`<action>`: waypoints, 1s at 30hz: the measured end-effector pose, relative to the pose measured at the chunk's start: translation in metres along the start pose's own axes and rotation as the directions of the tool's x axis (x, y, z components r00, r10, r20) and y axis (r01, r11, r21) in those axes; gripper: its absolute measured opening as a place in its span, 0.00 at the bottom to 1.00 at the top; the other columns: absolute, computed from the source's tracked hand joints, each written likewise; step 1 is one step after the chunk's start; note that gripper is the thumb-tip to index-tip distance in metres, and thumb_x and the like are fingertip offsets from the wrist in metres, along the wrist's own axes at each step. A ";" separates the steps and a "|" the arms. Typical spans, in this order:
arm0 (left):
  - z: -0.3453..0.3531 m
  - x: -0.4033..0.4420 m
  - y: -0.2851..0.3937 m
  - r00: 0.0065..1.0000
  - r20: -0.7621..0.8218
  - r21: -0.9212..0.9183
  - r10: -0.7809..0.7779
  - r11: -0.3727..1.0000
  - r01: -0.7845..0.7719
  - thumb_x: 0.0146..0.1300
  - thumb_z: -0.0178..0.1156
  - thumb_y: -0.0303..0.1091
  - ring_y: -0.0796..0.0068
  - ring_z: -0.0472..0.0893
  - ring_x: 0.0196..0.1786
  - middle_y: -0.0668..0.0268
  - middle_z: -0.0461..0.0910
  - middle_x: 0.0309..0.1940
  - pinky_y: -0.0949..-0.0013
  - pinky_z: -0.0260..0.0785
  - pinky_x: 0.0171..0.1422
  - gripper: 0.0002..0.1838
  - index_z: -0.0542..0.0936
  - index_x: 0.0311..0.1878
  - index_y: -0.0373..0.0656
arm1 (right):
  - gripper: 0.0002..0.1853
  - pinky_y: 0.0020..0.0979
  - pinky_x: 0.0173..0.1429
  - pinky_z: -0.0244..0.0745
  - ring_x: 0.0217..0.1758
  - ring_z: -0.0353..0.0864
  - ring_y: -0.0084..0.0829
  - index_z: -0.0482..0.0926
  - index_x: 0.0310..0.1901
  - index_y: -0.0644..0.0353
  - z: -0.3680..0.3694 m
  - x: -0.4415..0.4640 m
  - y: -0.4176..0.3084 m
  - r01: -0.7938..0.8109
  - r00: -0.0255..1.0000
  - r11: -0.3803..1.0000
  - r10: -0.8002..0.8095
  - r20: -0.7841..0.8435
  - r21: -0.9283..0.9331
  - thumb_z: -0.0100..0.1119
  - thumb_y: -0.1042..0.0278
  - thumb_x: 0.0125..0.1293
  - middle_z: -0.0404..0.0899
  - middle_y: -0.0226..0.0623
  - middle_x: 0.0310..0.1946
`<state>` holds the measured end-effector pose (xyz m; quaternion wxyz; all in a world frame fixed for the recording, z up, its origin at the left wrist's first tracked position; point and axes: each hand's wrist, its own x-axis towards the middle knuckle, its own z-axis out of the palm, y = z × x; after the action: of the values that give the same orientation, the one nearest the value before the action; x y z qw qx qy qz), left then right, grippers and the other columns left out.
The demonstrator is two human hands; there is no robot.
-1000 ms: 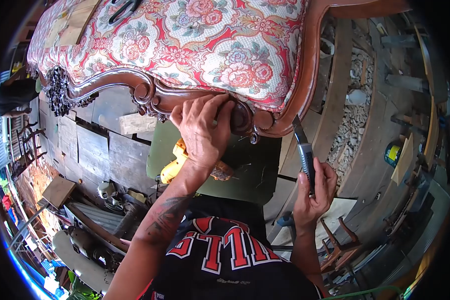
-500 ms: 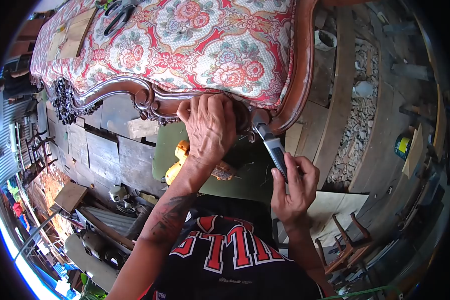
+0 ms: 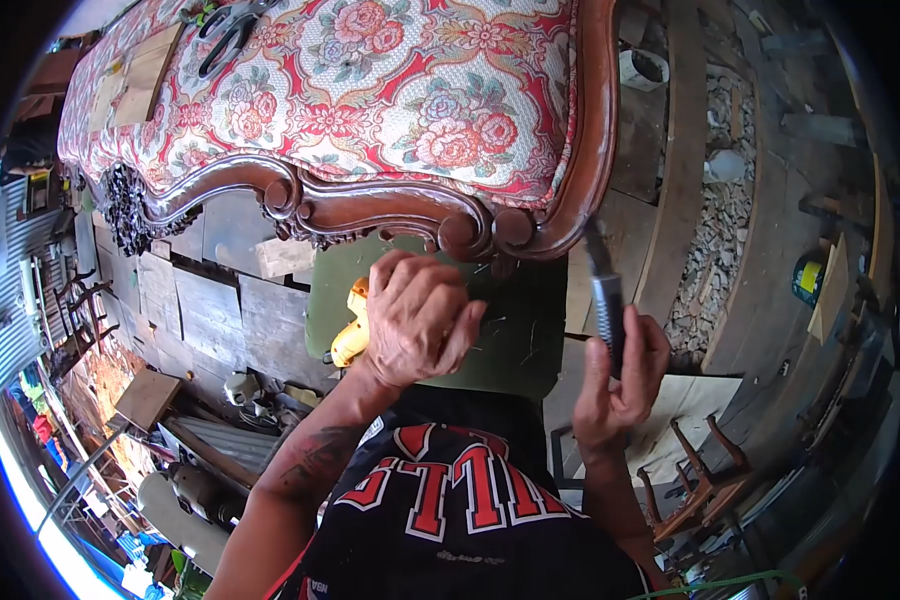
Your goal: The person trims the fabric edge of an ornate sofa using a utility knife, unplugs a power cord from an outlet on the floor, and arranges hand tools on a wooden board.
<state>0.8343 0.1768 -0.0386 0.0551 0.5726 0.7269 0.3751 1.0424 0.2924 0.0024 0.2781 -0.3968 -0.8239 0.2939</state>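
My left hand (image 3: pixel 417 318) hangs in front of the carved wooden frame (image 3: pixel 370 208), apart from it. Its fingers are curled closed, and whatever they may hold is hidden. In my right hand (image 3: pixel 620 385) is a utility knife (image 3: pixel 608 295) with a silver body and dark grip, its blurred tip pointing up beside the frame's right corner. Above the carved edge lies floral upholstery (image 3: pixel 370 110) in red, white and green. A yellow tool (image 3: pixel 351 325), partly covered by my left hand, rests on the green surface (image 3: pixel 515 340) below.
Black-handled scissors (image 3: pixel 227 42) and a wooden piece (image 3: pixel 150 75) lie on the upholstery. To the right are floor planks (image 3: pixel 665 190), a strip of rubble (image 3: pixel 715 220) and a white container (image 3: pixel 643 70). A small wooden frame with legs (image 3: pixel 700 480) stands lower right.
My left hand has come down off the carved edge, baring its scrolls. The utility knife has moved right in my right hand, away from the scroll, and turned more upright.
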 end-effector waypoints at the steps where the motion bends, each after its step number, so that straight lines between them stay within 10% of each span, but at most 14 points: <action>1: 0.002 -0.001 0.003 0.993 0.036 0.058 -0.112 0.992 0.110 0.64 0.61 0.41 0.52 0.76 0.60 0.52 0.78 0.53 0.47 0.53 0.72 0.20 0.76 0.53 0.37 | 0.23 0.36 0.53 0.73 0.50 0.76 0.41 0.75 0.63 0.69 -0.002 -0.001 0.002 -0.043 0.998 0.998 0.045 -0.037 0.043 0.62 0.74 0.67 0.71 0.48 0.51; 5: 0.022 0.019 0.019 0.924 0.119 0.255 -0.363 0.911 0.325 0.72 0.49 0.60 0.42 0.47 0.81 0.40 0.50 0.77 0.43 0.38 0.81 0.44 0.55 0.76 0.31 | 0.22 0.34 0.53 0.73 0.51 0.75 0.39 0.74 0.64 0.70 -0.014 0.006 0.001 -0.062 0.996 0.998 0.062 -0.065 -0.004 0.60 0.74 0.69 0.71 0.48 0.52; 9: 0.015 -0.013 0.035 0.964 0.211 -0.342 0.164 0.936 -0.085 0.66 0.65 0.44 0.59 0.80 0.62 0.58 0.83 0.49 0.49 0.65 0.74 0.18 0.82 0.51 0.42 | 0.21 0.33 0.53 0.72 0.53 0.74 0.38 0.74 0.64 0.71 -0.021 0.009 -0.002 -0.095 0.988 0.993 0.103 -0.117 0.070 0.58 0.76 0.70 0.71 0.48 0.53; 12: 0.014 -0.009 0.048 0.961 0.037 -0.240 0.275 0.936 -0.259 0.64 0.66 0.43 0.62 0.81 0.59 0.61 0.82 0.49 0.51 0.68 0.71 0.17 0.81 0.51 0.44 | 0.21 0.32 0.56 0.70 0.55 0.73 0.36 0.73 0.64 0.72 -0.026 0.006 0.000 -0.138 0.980 0.986 0.149 -0.133 0.088 0.56 0.74 0.71 0.72 0.47 0.54; 16: 0.028 0.035 0.041 0.978 0.036 0.034 -0.203 0.979 0.202 0.62 0.66 0.50 0.46 0.59 0.78 0.48 0.66 0.71 0.45 0.46 0.81 0.39 0.67 0.71 0.37 | 0.22 0.28 0.56 0.67 0.52 0.73 0.29 0.71 0.65 0.72 -0.037 0.005 0.004 -0.273 0.877 0.889 0.387 -0.284 0.368 0.52 0.69 0.73 0.74 0.42 0.53; 18: 0.038 0.033 0.040 0.988 0.152 -0.006 -0.030 0.999 0.032 0.61 0.67 0.50 0.43 0.55 0.79 0.52 0.68 0.71 0.45 0.48 0.80 0.36 0.73 0.66 0.36 | 0.22 0.25 0.49 0.66 0.45 0.72 0.25 0.71 0.65 0.71 -0.047 0.011 -0.005 -0.307 0.796 0.714 0.555 -0.242 0.630 0.51 0.67 0.74 0.77 0.39 0.48; 21: 0.045 0.012 0.044 0.949 0.005 -0.213 0.314 0.928 -0.306 0.53 0.75 0.40 0.59 0.83 0.56 0.65 0.83 0.45 0.55 0.73 0.66 0.16 0.84 0.39 0.41 | 0.20 0.26 0.41 0.64 0.38 0.71 0.25 0.73 0.59 0.68 -0.063 0.018 0.000 -0.236 0.773 0.540 0.608 -0.181 0.808 0.50 0.61 0.76 0.78 0.37 0.41; 24: 0.037 0.000 0.052 0.947 -0.024 -0.210 0.321 0.924 -0.319 0.53 0.75 0.39 0.67 0.84 0.43 0.70 0.82 0.37 0.59 0.77 0.59 0.16 0.83 0.42 0.43 | 0.17 0.29 0.37 0.66 0.35 0.72 0.27 0.75 0.53 0.65 -0.072 0.018 0.002 -0.183 0.719 0.276 0.692 -0.063 0.944 0.50 0.57 0.76 0.79 0.38 0.40; 28: 0.042 0.054 0.049 0.989 -0.140 0.080 -0.054 0.995 0.066 0.55 0.72 0.33 0.59 0.77 0.64 0.60 0.79 0.58 0.54 0.67 0.69 0.20 0.82 0.51 0.42 | 0.17 0.29 0.33 0.66 0.31 0.73 0.28 0.75 0.54 0.63 -0.067 0.007 0.009 -0.229 0.713 0.146 0.699 0.064 0.962 0.48 0.58 0.77 0.80 0.39 0.43; 30: 0.057 0.050 0.030 0.987 -0.139 0.171 0.081 0.984 -0.056 0.57 0.69 0.28 0.57 0.77 0.65 0.59 0.79 0.59 0.53 0.69 0.69 0.17 0.83 0.51 0.41 | 0.17 0.28 0.32 0.65 0.30 0.73 0.27 0.74 0.54 0.63 -0.063 0.002 0.005 -0.279 0.685 0.092 0.717 0.131 0.956 0.48 0.57 0.77 0.80 0.38 0.42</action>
<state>0.8697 0.2497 -0.0437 -0.0589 0.5712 0.7376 0.3554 1.0871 0.3134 0.0411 0.4813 -0.4660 -0.2277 0.7066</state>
